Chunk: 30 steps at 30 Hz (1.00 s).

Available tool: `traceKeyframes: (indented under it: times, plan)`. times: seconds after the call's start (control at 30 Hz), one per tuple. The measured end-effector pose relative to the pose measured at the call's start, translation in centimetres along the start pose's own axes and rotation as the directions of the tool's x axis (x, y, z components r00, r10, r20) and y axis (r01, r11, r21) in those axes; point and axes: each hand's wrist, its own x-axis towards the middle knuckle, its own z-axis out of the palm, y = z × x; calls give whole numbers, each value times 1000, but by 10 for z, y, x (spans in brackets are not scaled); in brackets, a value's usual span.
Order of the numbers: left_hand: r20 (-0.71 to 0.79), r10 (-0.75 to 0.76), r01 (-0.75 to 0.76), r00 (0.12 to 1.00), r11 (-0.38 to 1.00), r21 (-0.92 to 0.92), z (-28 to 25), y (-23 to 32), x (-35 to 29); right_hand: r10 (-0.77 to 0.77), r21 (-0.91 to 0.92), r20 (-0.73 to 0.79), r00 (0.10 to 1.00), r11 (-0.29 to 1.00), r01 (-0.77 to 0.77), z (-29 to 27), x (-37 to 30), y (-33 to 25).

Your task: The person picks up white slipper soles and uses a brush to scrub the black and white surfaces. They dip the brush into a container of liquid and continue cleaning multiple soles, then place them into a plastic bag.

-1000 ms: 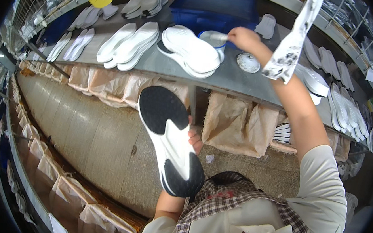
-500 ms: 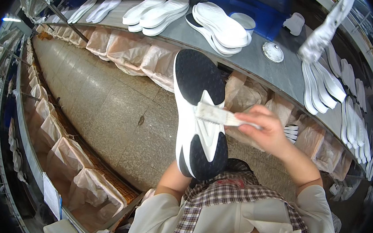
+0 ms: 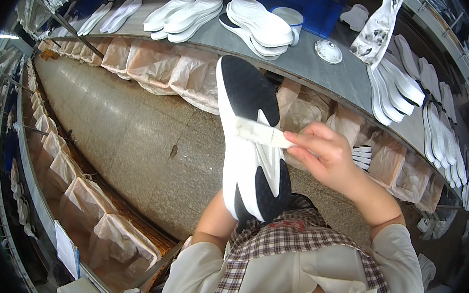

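Observation:
A shoe sole (image 3: 246,86), white with black tread pads, stands toe-up in front of my body. Its tread side is turned toward me and to the right, and its white left sidewall shows. My left forearm (image 3: 215,218) reaches up behind the heel and bears the sole; the hand itself is hidden behind it. In my right hand (image 3: 323,154) is a flat white brush (image 3: 258,133), its handle pinched between thumb and fingers. The brush head lies across the middle of the sole, over the white sidewall and arch.
A grey bench (image 3: 340,80) runs along the far side with pairs of white soles (image 3: 193,17), a white mug (image 3: 290,20), its lid (image 3: 328,51) and a blue crate (image 3: 313,8). A smudged white strip (image 3: 375,36) hangs at right. Lined baskets (image 3: 198,79) stand below; more baskets (image 3: 88,198) at left.
The sole has turned so more of its left sidewall shows. My right hand has carried the brush up and left, onto that side. The whole view has shifted slightly.

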Motion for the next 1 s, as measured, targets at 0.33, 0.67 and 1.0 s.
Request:
traceKeyframes:
  times: [0.33,0.67,1.0]
  plan:
    - [268,-7,37,963,993,-108,2,9,-1,-32,108,54,998,994,26,-14,-19,2]
    - [295,187,-136,937,974,-183,41,21,-6,321,307,-89,943,909,-280,-39,-54,20]
    - [376,190,-131,907,975,-179,36,19,-7,218,242,-93,971,951,-191,-37,-56,2]
